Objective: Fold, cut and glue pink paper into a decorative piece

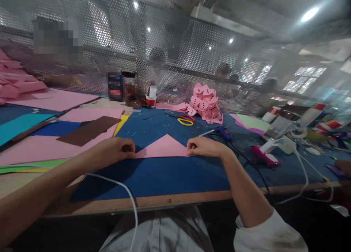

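A pink paper piece (163, 146) folded to a triangle lies on the blue table mat (153, 175) in front of me. My left hand (116, 149) is closed and presses down on the paper's left corner. My right hand (202, 147) is closed in a pinch on its right corner. The folded lower edge runs straight between my two hands.
Pink, brown, blue and green sheets (82, 131) lie to the left. Scissors with red and yellow handles (185, 119) and a heap of pink folded pieces (205, 104) sit behind. Glue guns (267, 155) with cables, cups and tape rolls crowd the right. A perforated screen (170, 51) backs the table.
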A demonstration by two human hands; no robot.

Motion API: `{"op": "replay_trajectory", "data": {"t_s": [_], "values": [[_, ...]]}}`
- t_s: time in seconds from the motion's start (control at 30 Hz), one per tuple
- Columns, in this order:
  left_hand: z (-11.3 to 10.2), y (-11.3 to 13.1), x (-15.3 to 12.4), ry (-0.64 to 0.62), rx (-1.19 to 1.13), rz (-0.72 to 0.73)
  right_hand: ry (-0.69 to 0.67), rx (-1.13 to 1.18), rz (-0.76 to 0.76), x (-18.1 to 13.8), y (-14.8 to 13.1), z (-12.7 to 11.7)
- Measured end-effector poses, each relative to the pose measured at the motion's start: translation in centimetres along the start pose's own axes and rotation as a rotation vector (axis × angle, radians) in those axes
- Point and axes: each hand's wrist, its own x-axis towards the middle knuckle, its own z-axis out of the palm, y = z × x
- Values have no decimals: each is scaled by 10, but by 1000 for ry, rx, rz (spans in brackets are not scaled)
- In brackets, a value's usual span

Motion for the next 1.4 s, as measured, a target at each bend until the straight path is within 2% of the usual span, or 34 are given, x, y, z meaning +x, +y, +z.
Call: {"op": "replay_trajectory", "data": {"t_s": [0.33, 0.67, 0.93, 1.13, 1.27, 1.4], "values": [[2, -3, 2, 30, 5, -3, 8, -5, -3, -1, 0, 1], [-2, 5, -2, 19, -15, -29, 38, -47, -1, -5, -5, 3], [5, 7, -4, 73, -75, 152, 98, -124, -54, -8, -17, 9], [7, 9, -6, 50, -52, 247, 190, -234, -95, -15, -24, 16], [12, 11, -12, 99, 40, 285, 227, -262, -86, -19, -28, 20], [19, 19, -19, 158, 232, 287, 279, -301, -49, -20, -36, 25]]}}
